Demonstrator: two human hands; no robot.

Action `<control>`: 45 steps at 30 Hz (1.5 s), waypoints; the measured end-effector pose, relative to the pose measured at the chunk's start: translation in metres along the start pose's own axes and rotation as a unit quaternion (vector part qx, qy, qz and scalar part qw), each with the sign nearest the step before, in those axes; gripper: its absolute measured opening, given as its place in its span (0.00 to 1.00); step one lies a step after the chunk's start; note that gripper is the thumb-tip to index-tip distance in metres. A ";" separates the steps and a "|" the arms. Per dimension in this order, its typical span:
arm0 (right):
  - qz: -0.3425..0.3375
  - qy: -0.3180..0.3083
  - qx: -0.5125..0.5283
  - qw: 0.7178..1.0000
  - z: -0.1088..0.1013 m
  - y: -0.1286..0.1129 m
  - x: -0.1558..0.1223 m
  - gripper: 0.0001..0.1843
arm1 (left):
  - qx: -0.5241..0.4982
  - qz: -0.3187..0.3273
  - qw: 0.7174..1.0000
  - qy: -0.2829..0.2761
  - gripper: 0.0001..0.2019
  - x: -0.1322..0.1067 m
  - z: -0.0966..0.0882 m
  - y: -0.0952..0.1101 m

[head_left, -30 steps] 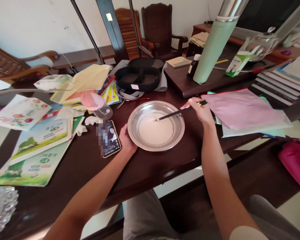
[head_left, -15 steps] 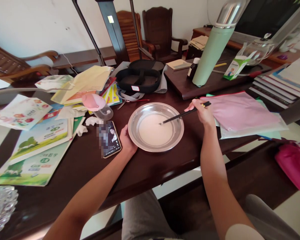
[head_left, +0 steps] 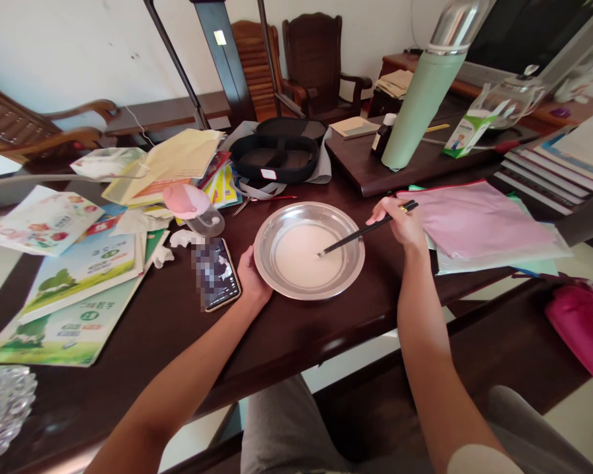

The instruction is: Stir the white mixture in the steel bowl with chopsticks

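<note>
A round steel bowl (head_left: pixel 348 276) with a wide rim stands on the dark table, holding a milky white liquid (head_left: pixel 301 253). My left hand (head_left: pixel 255 276) grips the bowl's left side, its thumb by the rim and the other fingers hidden against or under it. Black chopsticks (head_left: pixel 360 232) with gold bands near the top are closed in my right hand (head_left: pixel 400 220), right of the bowl. They slant down to the left and their tips dip into the liquid. A phone (head_left: pixel 220 273) with a lit screen lies just left of my left hand.
Left are booklets (head_left: pixel 86 273), crumpled tissues (head_left: pixel 164 255) and a pink-lidded clear cup (head_left: pixel 192 207). Behind the bowl sits an open black case (head_left: pixel 277 161). A tall green flask (head_left: pixel 420 105) and small dark bottle (head_left: pixel 383 135) stand back right; a pink pouch (head_left: pixel 474 217) lies right.
The chopstick tips have shifted slightly right and towards me within the white liquid. My left hand stays on the bowl, which has hardly moved.
</note>
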State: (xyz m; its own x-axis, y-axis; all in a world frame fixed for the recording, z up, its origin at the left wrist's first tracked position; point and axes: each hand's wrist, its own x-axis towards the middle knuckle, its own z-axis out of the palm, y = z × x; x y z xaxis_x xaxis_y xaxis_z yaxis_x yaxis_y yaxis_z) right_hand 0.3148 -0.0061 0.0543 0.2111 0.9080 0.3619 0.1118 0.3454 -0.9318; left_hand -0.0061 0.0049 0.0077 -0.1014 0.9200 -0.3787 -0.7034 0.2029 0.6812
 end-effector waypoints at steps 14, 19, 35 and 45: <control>0.012 -0.033 -0.011 0.999 0.005 -0.003 0.000 0.30 | 0.008 0.005 1.000 0.001 0.11 -0.001 0.001 0.001; 0.019 -0.072 -0.040 0.996 0.013 -0.007 0.001 0.28 | 0.011 0.009 1.000 -0.001 0.11 0.000 -0.001 0.001; 0.006 0.018 -0.034 0.999 0.002 -0.003 0.001 0.30 | 0.018 0.014 1.000 -0.001 0.11 0.001 -0.002 0.001; 0.008 -0.031 -0.042 0.999 0.010 -0.004 0.001 0.28 | 0.011 0.018 1.000 -0.005 0.12 0.001 -0.001 0.001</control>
State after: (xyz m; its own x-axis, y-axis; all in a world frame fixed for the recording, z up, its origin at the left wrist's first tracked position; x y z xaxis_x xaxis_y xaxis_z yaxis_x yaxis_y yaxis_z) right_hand 0.3052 -0.0040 0.0585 0.1529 0.9273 0.3417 0.1899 0.3117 -0.9310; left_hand -0.0074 0.0056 0.0079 -0.1192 0.9302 -0.3472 -0.6835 0.1767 0.7082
